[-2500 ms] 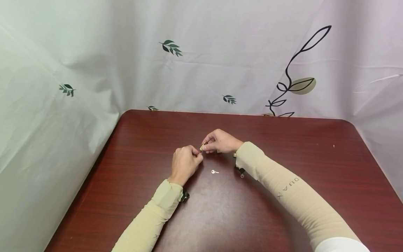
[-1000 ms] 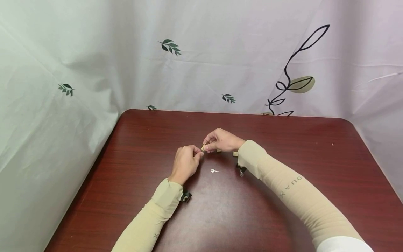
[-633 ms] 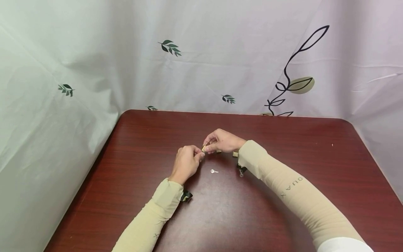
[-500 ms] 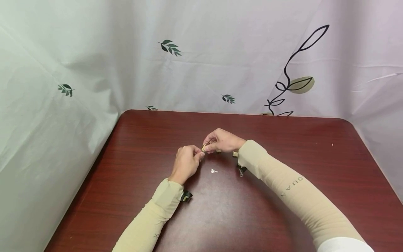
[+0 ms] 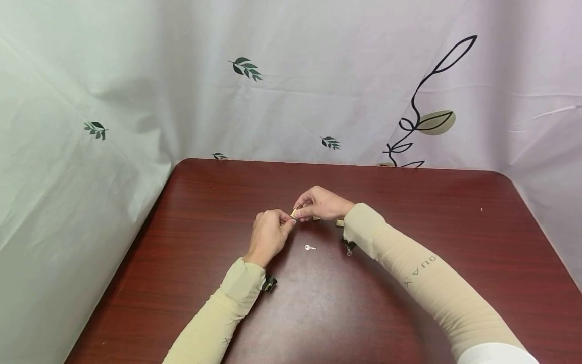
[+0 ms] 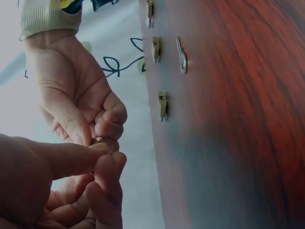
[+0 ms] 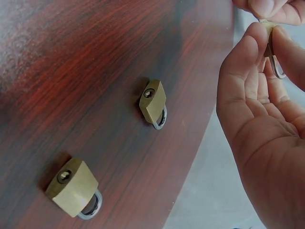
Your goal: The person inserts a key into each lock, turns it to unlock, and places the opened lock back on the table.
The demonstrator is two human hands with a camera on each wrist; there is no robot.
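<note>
Thumb and fingers of my right hand [image 5: 324, 203] grip a small brass padlock [image 7: 269, 42], its steel shackle pointing toward the palm. My left hand [image 5: 268, 233] meets it from the left, its thumb and forefinger pinching a key [image 7: 261, 20] at the padlock's keyhole end. Only a silvery sliver of that key shows; the fingertips hide the rest. In the left wrist view, my left hand [image 6: 71, 176] covers most of the held padlock [image 6: 97, 141]. A loose silver key [image 5: 310, 247] lies on the table, nearer me than both hands.
More brass padlocks lie on the dark red wooden table [image 5: 218, 202]: one padlock [image 7: 153, 101] below the right hand, another padlock [image 7: 74, 186] by the right wrist, and a further padlock [image 6: 149, 10] along the row. A white curtain [image 5: 291, 91] with leaf prints hangs behind the table.
The hands have shifted very slightly right, staying together at the padlock. The held padlock's tilt varies a little, and more of the padlock beside the right sleeve shows.
</note>
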